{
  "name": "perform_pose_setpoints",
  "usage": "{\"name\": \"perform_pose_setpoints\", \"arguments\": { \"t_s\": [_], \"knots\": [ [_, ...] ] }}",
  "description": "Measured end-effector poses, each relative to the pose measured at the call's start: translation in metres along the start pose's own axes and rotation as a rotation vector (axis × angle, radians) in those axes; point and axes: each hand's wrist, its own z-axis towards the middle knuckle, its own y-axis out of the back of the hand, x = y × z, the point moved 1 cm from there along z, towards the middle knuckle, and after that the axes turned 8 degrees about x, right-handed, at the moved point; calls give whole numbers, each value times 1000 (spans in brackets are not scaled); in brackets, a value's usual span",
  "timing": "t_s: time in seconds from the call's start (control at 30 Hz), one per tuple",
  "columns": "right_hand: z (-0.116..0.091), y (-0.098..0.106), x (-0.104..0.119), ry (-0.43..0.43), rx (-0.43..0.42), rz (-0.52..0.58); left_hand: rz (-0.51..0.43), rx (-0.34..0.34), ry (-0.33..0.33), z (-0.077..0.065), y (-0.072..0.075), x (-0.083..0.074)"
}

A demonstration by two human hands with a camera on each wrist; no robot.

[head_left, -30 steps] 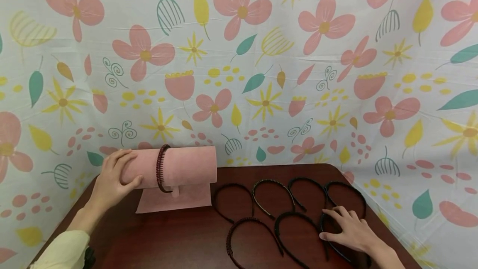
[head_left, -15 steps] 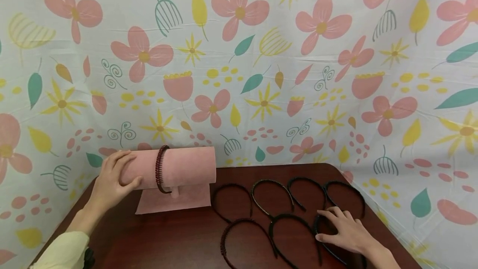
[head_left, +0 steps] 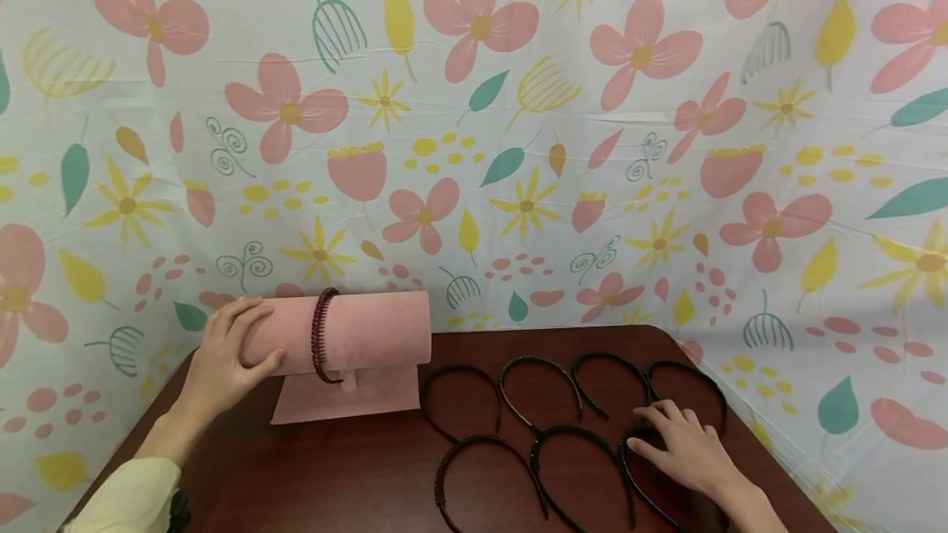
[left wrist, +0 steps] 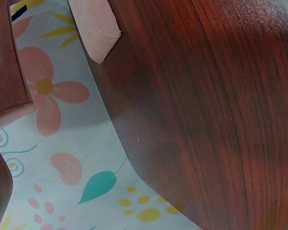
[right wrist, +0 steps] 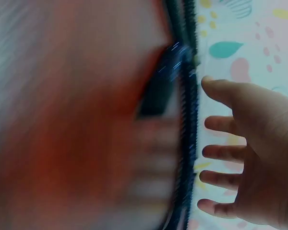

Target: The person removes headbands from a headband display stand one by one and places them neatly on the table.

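Observation:
My left hand (head_left: pixel 222 360) holds the left end of a pink headband display stand (head_left: pixel 378 327), fingers over the roll and thumb on its front. A dark red toothed headband (head_left: pixel 318 336) sits around that roll. My right hand (head_left: pixel 689 451) is over the black headband (head_left: pixel 625 459) at the front right, its fingers spread. In the right wrist view that hand's fingers stand apart beside the dark, glossy headband (right wrist: pixel 186 134), with nothing between them. Only an edge of the left hand shows in the left wrist view, below the pink roll (left wrist: pixel 7 72).
Several more headbands lie in two rows on the right of the dark red table (head_left: pixel 333 467). The front row includes a brown one (head_left: pixel 485 437) and a black one (head_left: pixel 573 428). A flower-print cloth (head_left: pixel 474 122) hangs behind and beside the table.
The front-row headbands have shifted slightly left, the right hand moving with them at first. Its fingers have since risen a little off the front right headband. The left hand and stand stay put.

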Motion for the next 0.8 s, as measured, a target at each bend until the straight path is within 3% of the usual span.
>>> {"name": "perform_pose_setpoints", "arguments": {
  "t_s": [0.3, 0.8],
  "knots": [
    [19, 19, 37, 96, -127, -13, 7, 0, -7, 0, 0, 2],
    [52, 30, 101, 261, -207, -25, 24, -2, 6, 0, 0, 0]
  ]
}}
